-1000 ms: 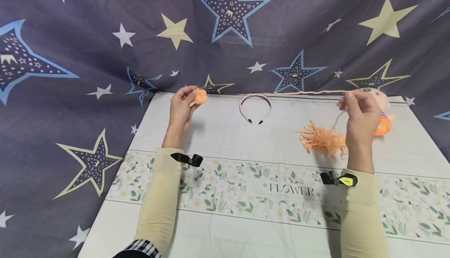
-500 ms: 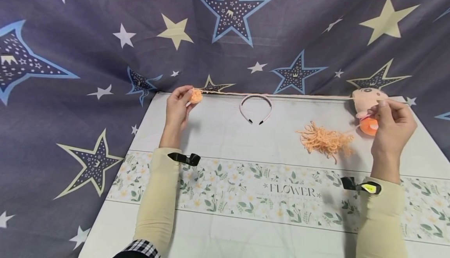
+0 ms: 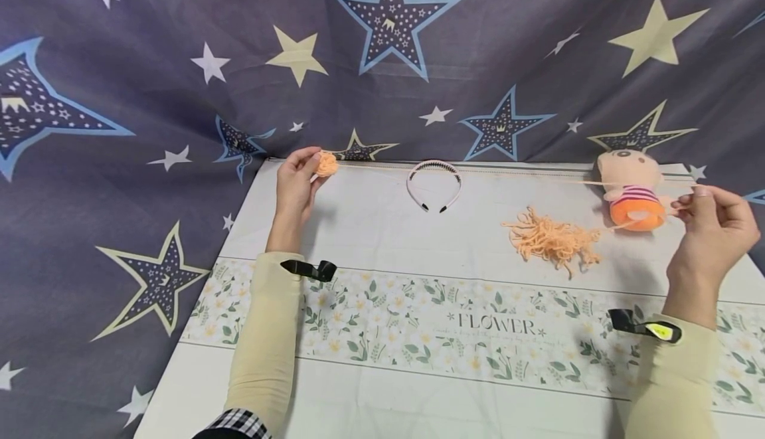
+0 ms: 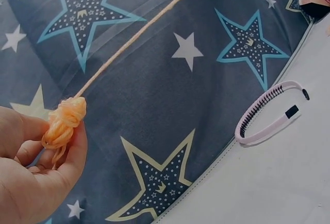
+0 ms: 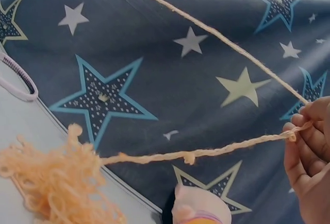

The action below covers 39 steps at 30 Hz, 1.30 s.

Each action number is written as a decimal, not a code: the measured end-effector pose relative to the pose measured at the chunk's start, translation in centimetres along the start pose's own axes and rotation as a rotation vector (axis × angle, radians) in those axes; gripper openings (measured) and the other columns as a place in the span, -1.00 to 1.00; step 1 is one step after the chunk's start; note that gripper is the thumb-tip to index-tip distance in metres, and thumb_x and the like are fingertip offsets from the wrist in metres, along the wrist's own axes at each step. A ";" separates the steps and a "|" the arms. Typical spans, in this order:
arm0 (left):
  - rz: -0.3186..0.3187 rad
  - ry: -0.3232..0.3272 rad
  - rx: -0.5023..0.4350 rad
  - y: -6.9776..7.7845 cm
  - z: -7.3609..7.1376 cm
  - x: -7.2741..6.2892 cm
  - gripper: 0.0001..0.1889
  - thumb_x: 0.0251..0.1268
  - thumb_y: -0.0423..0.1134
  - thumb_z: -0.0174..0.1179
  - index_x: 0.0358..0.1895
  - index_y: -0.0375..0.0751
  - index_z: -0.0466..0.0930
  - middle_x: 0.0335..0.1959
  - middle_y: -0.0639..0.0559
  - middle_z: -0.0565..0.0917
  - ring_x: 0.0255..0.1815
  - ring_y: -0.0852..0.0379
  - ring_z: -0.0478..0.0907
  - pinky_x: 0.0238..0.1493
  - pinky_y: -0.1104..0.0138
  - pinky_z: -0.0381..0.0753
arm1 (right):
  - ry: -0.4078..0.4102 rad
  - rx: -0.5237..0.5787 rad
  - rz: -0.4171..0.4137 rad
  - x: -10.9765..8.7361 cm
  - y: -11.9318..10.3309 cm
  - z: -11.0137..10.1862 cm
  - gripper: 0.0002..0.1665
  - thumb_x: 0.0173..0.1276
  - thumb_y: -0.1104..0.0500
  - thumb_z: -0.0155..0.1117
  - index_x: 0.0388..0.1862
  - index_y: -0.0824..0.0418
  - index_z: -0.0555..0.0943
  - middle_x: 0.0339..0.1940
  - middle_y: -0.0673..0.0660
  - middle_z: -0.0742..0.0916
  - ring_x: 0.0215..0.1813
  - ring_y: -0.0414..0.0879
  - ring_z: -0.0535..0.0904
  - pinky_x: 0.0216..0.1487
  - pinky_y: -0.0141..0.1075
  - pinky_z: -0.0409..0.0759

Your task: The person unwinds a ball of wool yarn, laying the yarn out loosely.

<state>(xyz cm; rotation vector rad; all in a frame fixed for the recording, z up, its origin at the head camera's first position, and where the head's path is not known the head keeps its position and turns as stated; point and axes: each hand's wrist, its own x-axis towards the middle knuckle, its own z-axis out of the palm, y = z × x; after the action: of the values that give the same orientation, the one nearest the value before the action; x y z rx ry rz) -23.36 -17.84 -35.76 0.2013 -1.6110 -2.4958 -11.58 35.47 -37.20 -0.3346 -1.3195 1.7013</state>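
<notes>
My left hand (image 3: 294, 183) pinches a small wound ball of orange yarn (image 4: 66, 121) above the table's back left. A strand of yarn (image 4: 142, 32) runs taut from that ball across to my right hand (image 3: 711, 240), which pinches it between thumb and fingers at the far right. From the right fingers a second, thicker length of yarn (image 5: 232, 147) leads down to a loose, loopy heap of orange yarn (image 3: 552, 240) on the table. Just left of the right hand is a plush doll (image 3: 630, 173) with a striped top and orange bottom.
A pale pink headband (image 3: 434, 167) with dark inner teeth lies at the back middle of the white tablecloth (image 3: 382, 220). A dark star-patterned curtain (image 3: 239, 14) hangs behind the table's back edge. A printed flower band (image 3: 406, 326) crosses the cloth.
My right hand has moved right and slightly down, past the doll, drawing the strand longer. My left hand has shifted slightly left with the ball. More of the doll now shows.
</notes>
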 end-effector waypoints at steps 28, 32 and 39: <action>0.008 0.031 0.042 0.2 -0.1 0.2 -0.71 0.36 -0.40 0.12 0.08 -0.43 0.46 -0.26 0.02 0.49 -0.28 0.17 0.57 -0.24 0.45 0.72 | 0.061 -0.168 0.243 1.1 1.0 -3.6 -0.96 0.32 0.28 0.27 -0.31 0.21 0.66 -0.48 -0.01 0.65 -0.45 -0.25 0.57 -0.42 -0.62 0.53; 0.008 0.031 0.048 0.3 0.0 0.2 -0.75 0.35 -0.40 0.12 0.04 -0.40 0.49 -0.28 0.04 0.48 -0.28 0.18 0.56 -0.24 0.45 0.72 | -0.093 -0.525 0.297 1.0 1.4 -3.9 -0.87 0.42 0.20 0.15 -0.29 0.02 0.63 -0.45 -0.19 0.63 -0.37 -0.38 0.54 -0.36 -0.72 0.49; 0.007 0.027 0.018 0.5 0.3 0.0 -0.78 0.35 -0.41 0.13 0.01 -0.39 0.50 -0.26 -0.01 0.49 -0.30 0.17 0.57 -0.27 0.46 0.72 | -0.536 -0.905 0.344 0.1 2.0 -4.2 -0.87 0.47 0.03 0.05 -0.18 -0.01 0.55 -0.52 -0.46 0.55 -0.36 -0.49 0.49 -0.36 -0.64 0.46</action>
<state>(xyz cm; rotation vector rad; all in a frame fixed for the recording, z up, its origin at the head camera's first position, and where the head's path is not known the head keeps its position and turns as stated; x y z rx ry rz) -23.36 -17.71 -35.20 0.2297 -1.6215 -2.4635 -9.76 38.19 -40.54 -0.6745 -2.5323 1.3963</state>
